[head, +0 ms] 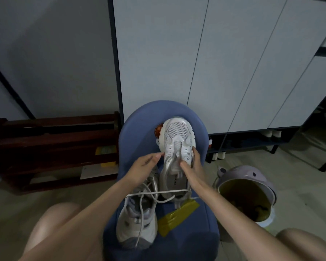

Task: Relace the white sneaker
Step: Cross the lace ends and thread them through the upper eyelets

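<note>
Sneaker [177,140]: white, on blue chair [139,117], toe far, heel near; I see it centre frame. Left hand [143,166]: fingers pinched on lace [154,194] at sneaker's left edge. Right hand [191,162]: fingers curled round sneaker's right side, thumb on tongue. Second sneaker [137,221]: near left on chair, laces loose. Yellow packet [177,217]: beside it, right. Bin [247,193]: right, on floor.

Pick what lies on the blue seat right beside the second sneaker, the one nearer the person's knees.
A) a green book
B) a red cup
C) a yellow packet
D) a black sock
C: a yellow packet lies on the blue seat beside the second sneaker.
</note>
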